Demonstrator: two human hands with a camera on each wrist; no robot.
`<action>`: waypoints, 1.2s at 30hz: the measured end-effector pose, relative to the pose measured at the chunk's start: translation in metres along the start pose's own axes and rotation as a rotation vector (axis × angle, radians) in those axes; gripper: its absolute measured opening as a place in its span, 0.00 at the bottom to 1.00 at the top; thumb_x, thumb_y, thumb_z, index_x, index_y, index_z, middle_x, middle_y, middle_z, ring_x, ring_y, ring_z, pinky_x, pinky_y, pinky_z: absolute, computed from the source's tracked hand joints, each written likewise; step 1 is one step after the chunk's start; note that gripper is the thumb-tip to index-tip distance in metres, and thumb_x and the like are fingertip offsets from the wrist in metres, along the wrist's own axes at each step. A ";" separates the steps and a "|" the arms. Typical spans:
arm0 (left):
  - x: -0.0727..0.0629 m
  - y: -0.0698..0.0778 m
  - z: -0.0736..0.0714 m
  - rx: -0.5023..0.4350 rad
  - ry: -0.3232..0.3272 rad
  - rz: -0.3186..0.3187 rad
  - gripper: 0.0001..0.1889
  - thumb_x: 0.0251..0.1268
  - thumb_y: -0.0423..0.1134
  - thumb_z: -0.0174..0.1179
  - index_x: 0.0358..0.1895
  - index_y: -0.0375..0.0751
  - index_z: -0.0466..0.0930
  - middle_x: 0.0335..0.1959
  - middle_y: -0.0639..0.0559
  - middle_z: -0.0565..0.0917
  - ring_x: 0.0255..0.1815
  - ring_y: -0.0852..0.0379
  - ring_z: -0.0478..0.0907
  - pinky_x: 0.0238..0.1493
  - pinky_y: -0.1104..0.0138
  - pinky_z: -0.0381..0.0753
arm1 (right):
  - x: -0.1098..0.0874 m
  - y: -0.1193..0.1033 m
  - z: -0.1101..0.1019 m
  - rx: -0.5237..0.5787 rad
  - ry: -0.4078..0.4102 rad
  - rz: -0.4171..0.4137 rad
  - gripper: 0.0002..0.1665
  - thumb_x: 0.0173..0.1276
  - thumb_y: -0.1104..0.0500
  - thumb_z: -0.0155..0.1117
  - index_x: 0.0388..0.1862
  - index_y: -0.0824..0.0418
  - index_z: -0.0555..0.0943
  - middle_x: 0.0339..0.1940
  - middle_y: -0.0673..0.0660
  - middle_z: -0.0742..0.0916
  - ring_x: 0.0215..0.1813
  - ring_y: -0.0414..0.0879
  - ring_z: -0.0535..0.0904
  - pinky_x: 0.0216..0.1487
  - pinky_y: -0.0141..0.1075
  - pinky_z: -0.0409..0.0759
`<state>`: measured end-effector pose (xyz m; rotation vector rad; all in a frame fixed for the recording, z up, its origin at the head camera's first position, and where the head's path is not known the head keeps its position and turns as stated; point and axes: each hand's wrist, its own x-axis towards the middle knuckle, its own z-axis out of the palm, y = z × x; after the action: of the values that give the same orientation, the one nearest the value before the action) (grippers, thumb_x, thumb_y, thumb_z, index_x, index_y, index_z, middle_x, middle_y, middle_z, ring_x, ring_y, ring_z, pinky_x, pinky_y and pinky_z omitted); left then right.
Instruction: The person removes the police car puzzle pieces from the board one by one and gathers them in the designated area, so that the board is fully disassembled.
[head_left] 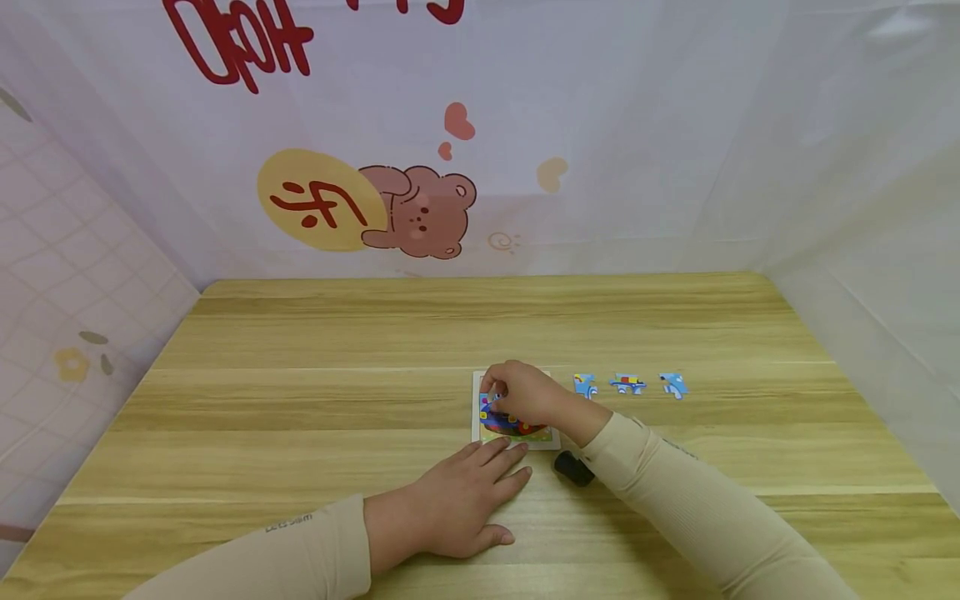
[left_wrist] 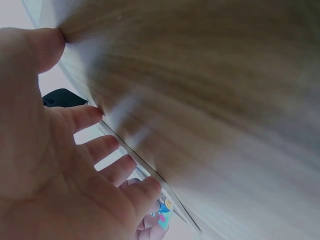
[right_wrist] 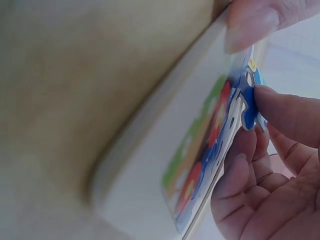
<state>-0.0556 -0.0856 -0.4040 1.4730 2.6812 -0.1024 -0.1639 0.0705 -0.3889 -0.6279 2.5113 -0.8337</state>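
Note:
A small jigsaw puzzle board with a white frame lies on the table in front of me. Part of its colourful vehicle picture, with red wheels on green ground, shows. Over its left part, my right hand pinches a blue puzzle piece between thumb and fingers. In the right wrist view the piece stands tilted at the picture's surface; whether it is seated cannot be told. My left hand lies palm down with spread fingers, fingertips at the board's near edge. A left fingertip touches the frame.
Three loose pieces lie in a row right of the board: a blue one, one with red and yellow, and another blue one. A black object sits near the board's corner, partly under the right forearm. A printed curtain hangs behind the table.

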 end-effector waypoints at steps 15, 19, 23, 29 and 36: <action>0.000 0.001 -0.001 -0.013 0.003 -0.004 0.35 0.68 0.63 0.48 0.71 0.47 0.65 0.74 0.46 0.61 0.73 0.47 0.58 0.66 0.56 0.67 | -0.008 -0.002 -0.004 0.043 -0.020 -0.068 0.06 0.67 0.67 0.61 0.40 0.58 0.78 0.27 0.50 0.78 0.31 0.43 0.71 0.36 0.35 0.73; 0.000 0.001 -0.001 -0.017 0.005 0.001 0.34 0.68 0.63 0.48 0.71 0.47 0.65 0.74 0.46 0.61 0.73 0.47 0.58 0.66 0.56 0.67 | -0.011 -0.003 -0.007 0.044 0.003 -0.079 0.06 0.67 0.66 0.62 0.40 0.57 0.79 0.28 0.49 0.78 0.32 0.43 0.72 0.39 0.36 0.73; 0.000 0.000 -0.001 -0.023 0.006 0.004 0.34 0.68 0.63 0.48 0.71 0.46 0.65 0.74 0.46 0.61 0.73 0.47 0.58 0.66 0.55 0.67 | -0.017 -0.003 -0.011 0.044 0.043 -0.100 0.06 0.67 0.66 0.62 0.41 0.57 0.79 0.31 0.49 0.78 0.35 0.43 0.72 0.41 0.37 0.73; 0.000 0.001 -0.002 -0.019 0.014 0.005 0.34 0.68 0.63 0.48 0.71 0.46 0.65 0.74 0.46 0.61 0.73 0.47 0.59 0.66 0.55 0.68 | -0.032 0.004 -0.018 0.065 0.083 -0.111 0.07 0.68 0.66 0.62 0.43 0.57 0.80 0.32 0.50 0.77 0.34 0.44 0.70 0.38 0.37 0.71; 0.000 0.001 -0.002 -0.027 -0.015 -0.007 0.35 0.69 0.63 0.46 0.72 0.46 0.64 0.74 0.46 0.60 0.74 0.47 0.57 0.67 0.55 0.67 | -0.047 0.018 -0.027 0.090 0.143 -0.114 0.06 0.66 0.66 0.63 0.41 0.61 0.80 0.30 0.50 0.76 0.35 0.45 0.69 0.37 0.36 0.70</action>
<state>-0.0548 -0.0847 -0.4018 1.4489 2.6655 -0.0770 -0.1451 0.1207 -0.3695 -0.7096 2.5664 -1.0613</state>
